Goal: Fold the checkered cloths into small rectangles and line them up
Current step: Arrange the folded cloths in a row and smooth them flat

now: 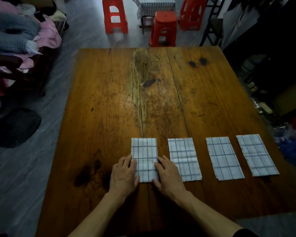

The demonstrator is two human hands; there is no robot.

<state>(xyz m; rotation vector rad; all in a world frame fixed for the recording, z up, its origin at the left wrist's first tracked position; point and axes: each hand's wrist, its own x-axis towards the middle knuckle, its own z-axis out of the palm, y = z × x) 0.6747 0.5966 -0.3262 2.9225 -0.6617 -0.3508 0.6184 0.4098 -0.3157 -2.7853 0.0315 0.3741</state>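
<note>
Several white cloths with a blue check lie folded into small rectangles in a row near the front of the wooden table (109,93). The leftmost cloth (144,151) lies between my hands. My left hand (125,173) rests flat against its left edge, fingers straight. My right hand (167,175) rests flat on its right edge, fingers straight. To the right lie a second cloth (184,158), a third cloth (224,158) and a fourth cloth (256,154), each apart from its neighbour.
Red plastic stools (163,28) stand beyond the table's far edge, with a checkered cover (155,4) behind them. A heap of clothes (19,36) is piled at the left. Dark clutter fills the right side. A dark round object (14,127) lies on the floor at left.
</note>
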